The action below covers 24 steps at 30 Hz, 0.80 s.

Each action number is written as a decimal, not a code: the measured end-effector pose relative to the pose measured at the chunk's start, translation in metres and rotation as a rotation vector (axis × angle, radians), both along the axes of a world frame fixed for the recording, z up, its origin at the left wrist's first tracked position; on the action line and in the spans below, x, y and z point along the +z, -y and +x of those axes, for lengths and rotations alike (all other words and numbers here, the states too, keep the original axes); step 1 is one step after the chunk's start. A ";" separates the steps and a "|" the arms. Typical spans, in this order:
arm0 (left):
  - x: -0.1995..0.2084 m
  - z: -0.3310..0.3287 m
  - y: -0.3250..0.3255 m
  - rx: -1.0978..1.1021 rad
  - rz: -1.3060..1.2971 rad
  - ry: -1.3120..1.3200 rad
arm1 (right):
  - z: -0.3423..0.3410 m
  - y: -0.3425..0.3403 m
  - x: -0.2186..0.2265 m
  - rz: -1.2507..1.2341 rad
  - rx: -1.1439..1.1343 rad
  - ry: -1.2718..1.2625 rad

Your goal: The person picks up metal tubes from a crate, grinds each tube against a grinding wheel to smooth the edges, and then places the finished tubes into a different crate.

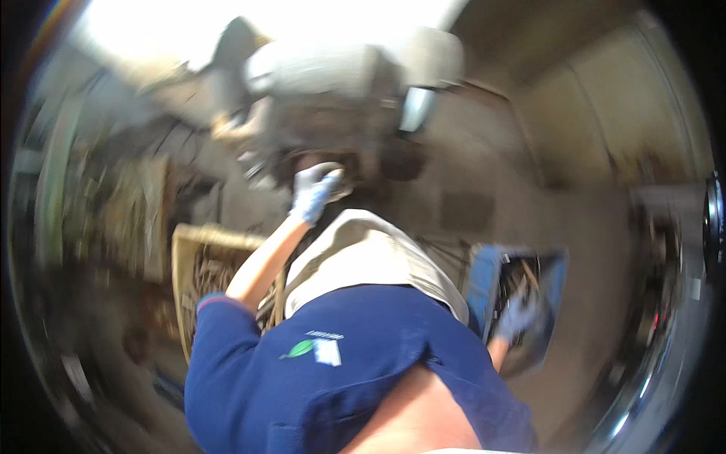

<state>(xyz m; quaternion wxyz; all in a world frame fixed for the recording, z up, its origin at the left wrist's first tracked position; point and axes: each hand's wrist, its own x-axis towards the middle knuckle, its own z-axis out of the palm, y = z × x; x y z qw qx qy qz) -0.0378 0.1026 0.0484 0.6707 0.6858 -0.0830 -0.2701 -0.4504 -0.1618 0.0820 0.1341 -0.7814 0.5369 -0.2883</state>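
Note:
My left hand (pixel 312 193), in a pale glove, reaches forward to the dark lower front of a grey machine (pixel 325 72). Its fingers look curled together beside a small roundish piece of the machine; what they hold, if anything, is hidden. Off to the right, my right hand (pixel 517 314), gloved too, is down inside a blue crate (pixel 482 276). Thin dark and brownish pieces (pixel 522 271) lie in that crate, close to the fingers. Motion smears this hand, so its grip does not show.
A yellowish crate (pixel 181 257) full of small brownish pieces stands at my left, under my forearm. A light cloth (pixel 370 253) covers my lap. Farther left are blurred racks or stacked goods (pixel 113 212). A pale panelled wall (pixel 612 98) rises at the far right.

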 end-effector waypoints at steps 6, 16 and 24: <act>-0.043 -0.010 -0.065 0.294 0.009 0.094 | 0.003 0.048 -0.060 0.185 0.178 0.169; -0.064 -0.101 -0.288 0.877 0.509 0.223 | 0.163 0.043 -0.077 0.463 0.795 0.205; -0.059 -0.165 -0.427 0.948 1.095 0.122 | 0.197 0.032 -0.077 0.578 0.808 0.203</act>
